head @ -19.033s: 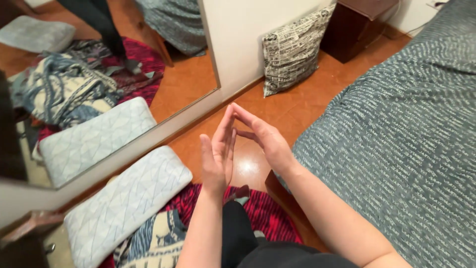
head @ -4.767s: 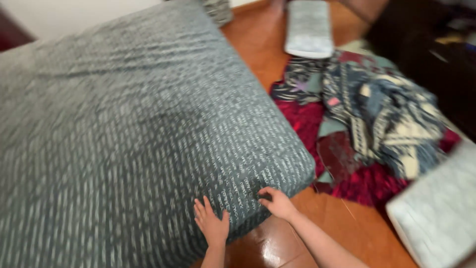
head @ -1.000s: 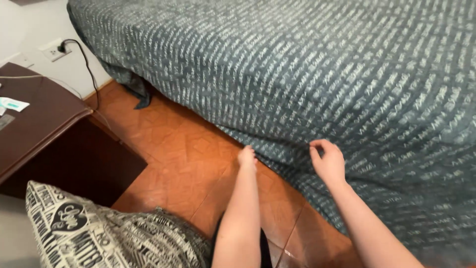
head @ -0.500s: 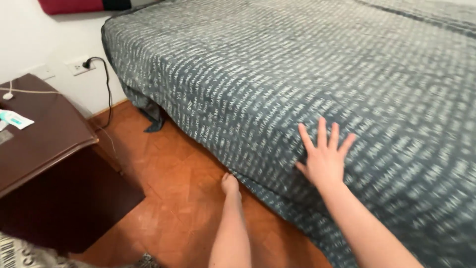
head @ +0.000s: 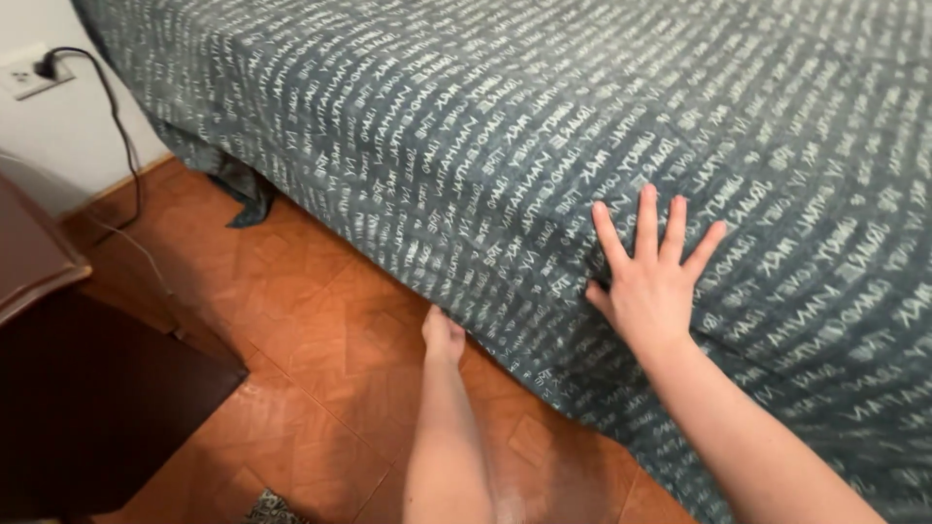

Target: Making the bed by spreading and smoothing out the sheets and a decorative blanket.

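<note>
Since half a second ago, view shifts nearer; right hand [head: 652, 281] stays flat, fingers spread, pressing the bedspread [head: 544, 126] at the bed edge. Left hand [head: 443, 334] reaches under the hanging hem near the floor [head: 320, 359]; grip hidden, cannot tell. Cover lies smooth on top; far corner by the cable [head: 116, 126] hangs bunched.

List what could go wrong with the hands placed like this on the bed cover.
1. The left hand reaches under the hanging edge of the grey patterned bed cover, its fingers hidden; they could snag or get pinched on whatever lies beneath.
2. The right hand presses flat on the side; a hard pull below might drag the cover askew under it.
3. A black cable trails from the wall socket to the floor near the cover's corner and could catch.
</note>
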